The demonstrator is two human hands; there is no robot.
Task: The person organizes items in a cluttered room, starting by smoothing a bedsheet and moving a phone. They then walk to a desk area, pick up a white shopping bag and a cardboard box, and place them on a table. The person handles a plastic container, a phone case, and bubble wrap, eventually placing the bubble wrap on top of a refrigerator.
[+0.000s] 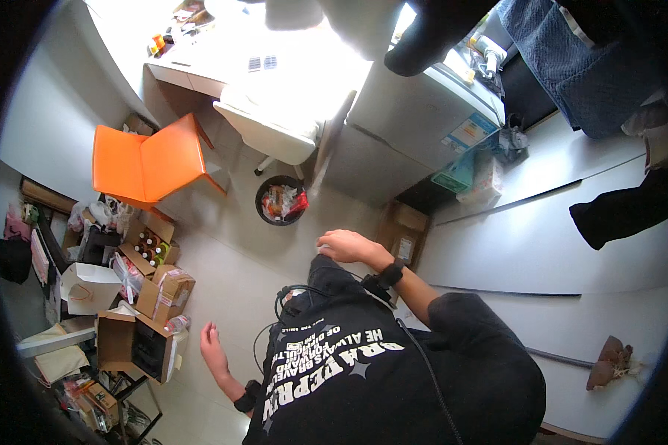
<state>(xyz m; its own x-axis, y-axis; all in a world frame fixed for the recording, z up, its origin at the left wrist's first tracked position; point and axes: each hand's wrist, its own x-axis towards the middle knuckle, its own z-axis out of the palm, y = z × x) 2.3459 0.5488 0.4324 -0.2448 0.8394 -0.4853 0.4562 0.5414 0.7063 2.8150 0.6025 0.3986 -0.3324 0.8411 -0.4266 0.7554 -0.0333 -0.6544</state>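
My right hand (345, 246) is above the floor beside the raised knee of my dark trousers (325, 270). Its fingers are curled, and a small pale patch shows under them; whether they hold something cannot be told. My left hand (215, 351) hangs low at my other side, palm partly in view, fingers loosely extended and holding nothing. Both wrists wear black bands (391, 273). A black round waste bin (264, 216) stands on the floor beyond my right hand, with crumpled red, brown and clear wrappers (284, 201) inside.
An orange chair (170, 161) and a white swivel chair (267, 133) stand near a bright white desk (200, 83). A fridge (401, 117) is behind the bin, a cardboard box (403, 233) below it. Cartons (172, 292), bags and bottles crowd the left. White cabinet fronts (512, 239) line the right.
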